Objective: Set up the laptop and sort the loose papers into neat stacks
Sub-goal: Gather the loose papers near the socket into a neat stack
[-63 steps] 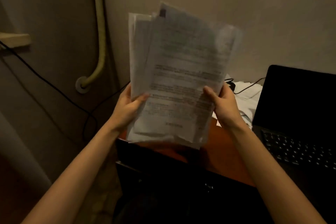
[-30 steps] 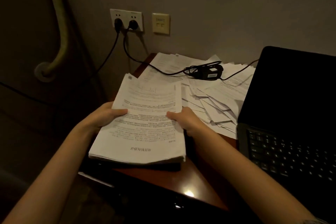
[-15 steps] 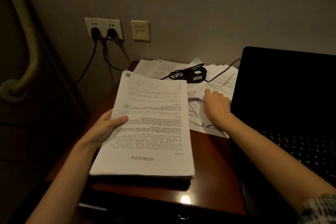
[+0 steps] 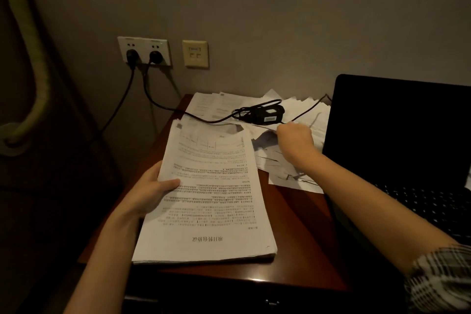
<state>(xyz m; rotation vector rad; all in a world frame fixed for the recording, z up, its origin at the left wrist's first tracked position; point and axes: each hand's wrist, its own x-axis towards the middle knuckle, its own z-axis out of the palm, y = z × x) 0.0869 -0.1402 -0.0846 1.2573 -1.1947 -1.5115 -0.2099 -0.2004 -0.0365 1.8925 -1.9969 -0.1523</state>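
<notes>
You are in the sorting step: your left hand [image 4: 150,194] holds the squared stack of papers [image 4: 206,199] by its left edge, thumb curled over the top sheet, with the stack's near end resting on the wooden table [image 4: 300,232] close to the front left corner. Your right hand [image 4: 295,140] reaches into the loose papers [image 4: 293,168] scattered between the stack and the open laptop [image 4: 400,140], which stands at the right of the table with a dark screen. The fingers of that hand are curled and seem to pinch a sheet or the thin cable there — from behind the knuckles you cannot tell which, nor whether anything is truly gripped. The next move, as I judge it, calls for lifting one loose sheet free and laying it on the stack, square to its edges; the power adapter [image 4: 265,116] and its cord lie on top of the far sheets, so anything pulled from under them may drag the cord or tear. The light is dim and much is hard to read: the print on the sheets is blurred, the far papers overlap so that no count is possible, the laptop's right side is cut off by the frame, and its keyboard shows only faintly.
</notes>
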